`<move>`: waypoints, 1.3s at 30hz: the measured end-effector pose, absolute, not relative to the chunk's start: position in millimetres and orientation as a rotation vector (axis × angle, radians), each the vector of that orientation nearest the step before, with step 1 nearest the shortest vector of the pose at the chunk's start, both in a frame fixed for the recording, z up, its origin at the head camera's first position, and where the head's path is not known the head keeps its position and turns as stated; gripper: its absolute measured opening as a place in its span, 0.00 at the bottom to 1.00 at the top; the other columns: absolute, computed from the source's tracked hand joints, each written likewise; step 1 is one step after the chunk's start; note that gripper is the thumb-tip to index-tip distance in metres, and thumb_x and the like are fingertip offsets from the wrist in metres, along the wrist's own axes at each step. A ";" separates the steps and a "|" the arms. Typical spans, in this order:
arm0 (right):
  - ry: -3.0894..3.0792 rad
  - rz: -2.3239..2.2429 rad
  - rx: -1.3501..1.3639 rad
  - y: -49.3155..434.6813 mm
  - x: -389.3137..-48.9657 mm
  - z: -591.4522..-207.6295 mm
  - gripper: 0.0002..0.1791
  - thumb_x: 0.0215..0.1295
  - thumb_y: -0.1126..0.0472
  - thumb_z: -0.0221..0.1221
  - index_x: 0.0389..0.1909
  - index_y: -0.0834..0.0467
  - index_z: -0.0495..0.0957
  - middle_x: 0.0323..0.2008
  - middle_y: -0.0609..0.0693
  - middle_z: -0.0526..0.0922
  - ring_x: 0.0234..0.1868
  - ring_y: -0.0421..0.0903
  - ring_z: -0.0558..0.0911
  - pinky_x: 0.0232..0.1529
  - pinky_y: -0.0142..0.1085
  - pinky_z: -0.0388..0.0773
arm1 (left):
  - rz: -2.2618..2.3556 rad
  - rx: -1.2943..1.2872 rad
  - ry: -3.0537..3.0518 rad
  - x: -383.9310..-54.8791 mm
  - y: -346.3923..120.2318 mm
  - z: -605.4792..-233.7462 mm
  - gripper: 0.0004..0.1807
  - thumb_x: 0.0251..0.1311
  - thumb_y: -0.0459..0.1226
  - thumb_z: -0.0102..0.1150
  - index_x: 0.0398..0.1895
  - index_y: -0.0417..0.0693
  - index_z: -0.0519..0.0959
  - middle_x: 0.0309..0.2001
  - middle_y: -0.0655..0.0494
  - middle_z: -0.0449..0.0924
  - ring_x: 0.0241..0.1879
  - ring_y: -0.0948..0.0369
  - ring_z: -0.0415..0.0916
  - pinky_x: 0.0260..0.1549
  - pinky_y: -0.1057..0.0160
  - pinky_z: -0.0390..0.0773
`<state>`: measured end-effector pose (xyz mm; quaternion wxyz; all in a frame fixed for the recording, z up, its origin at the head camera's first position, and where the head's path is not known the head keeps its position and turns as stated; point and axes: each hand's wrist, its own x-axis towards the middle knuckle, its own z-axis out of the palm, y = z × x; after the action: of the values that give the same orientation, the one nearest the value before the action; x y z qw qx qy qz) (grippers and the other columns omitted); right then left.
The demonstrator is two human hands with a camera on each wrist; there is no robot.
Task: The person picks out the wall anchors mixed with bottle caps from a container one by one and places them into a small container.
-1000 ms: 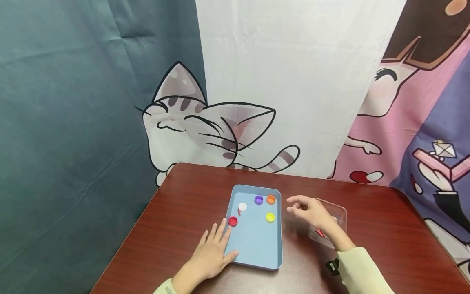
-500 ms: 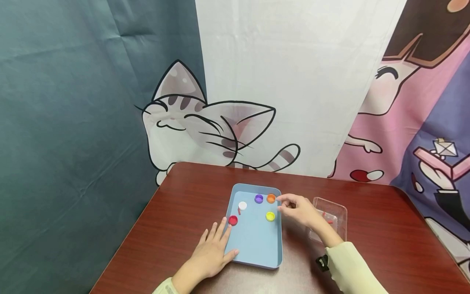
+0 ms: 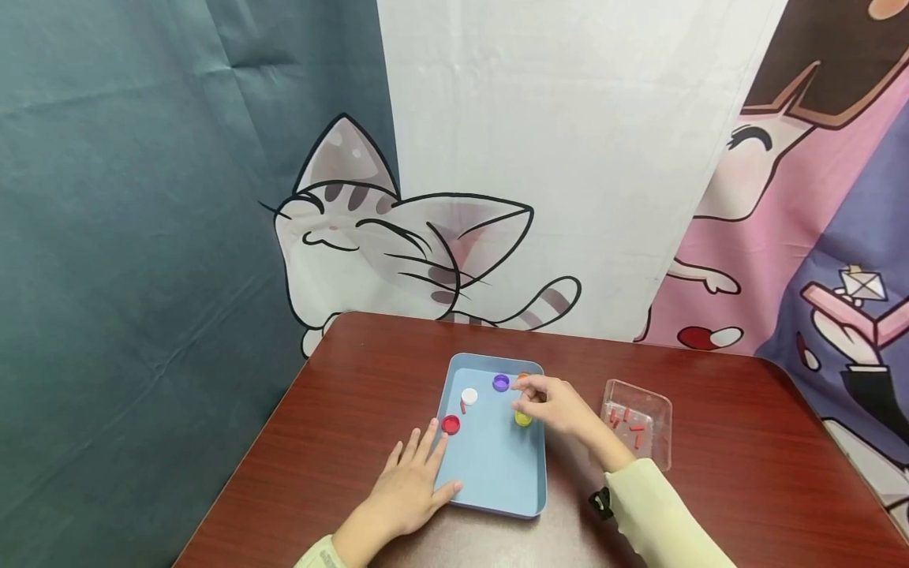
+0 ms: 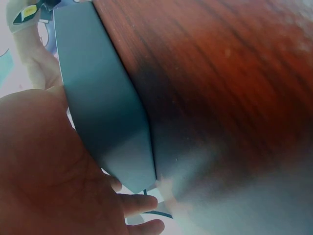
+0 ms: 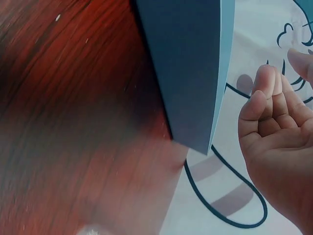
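In the head view, my left hand (image 3: 408, 489) lies with fingers spread against the left side of a blue tray (image 3: 490, 489). My right hand (image 3: 557, 406) hovers over the tray's right side, thumb and index finger apart, with nothing visible between their tips. It partly covers an orange round cap (image 3: 524, 375) and a yellow cap (image 3: 523, 420). A purple cap (image 3: 500, 383) lies just left of its fingertips. Farther left in the tray are a white cap (image 3: 469, 397), a red cap (image 3: 450, 424) and a small red stick (image 3: 463, 407).
Right of the tray, a clear plastic box (image 3: 666, 426) holds several small red sticks (image 3: 636, 428). Both stand on a reddish-brown wooden table (image 3: 341, 394). A cloth backdrop with a cartoon cat (image 3: 341, 276) hangs behind the table's far edge.
My right hand has moved left, from beside the clear box to over the tray, uncovering the box's red sticks. The left hand has stayed at the tray.
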<state>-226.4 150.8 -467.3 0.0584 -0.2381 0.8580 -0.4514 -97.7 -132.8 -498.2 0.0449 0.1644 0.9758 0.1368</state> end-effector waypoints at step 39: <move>2.565 -1.168 -0.788 85.7 -231.5 -497.7 0.19 0.60 0.57 0.70 0.49 0.61 0.83 0.25 0.41 0.78 0.25 0.37 0.75 0.27 0.30 0.72 | 0.402 0.494 2.961 -99.1 -133.1 -499.0 0.44 0.72 0.64 0.42 0.80 0.46 0.57 0.82 0.46 0.44 0.77 0.39 0.49 0.71 0.34 0.55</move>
<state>-231.5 85.7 -497.7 0.1075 -0.2677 0.8714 -0.3967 -99.1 -133.1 -499.0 0.0565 0.1629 0.9761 0.1325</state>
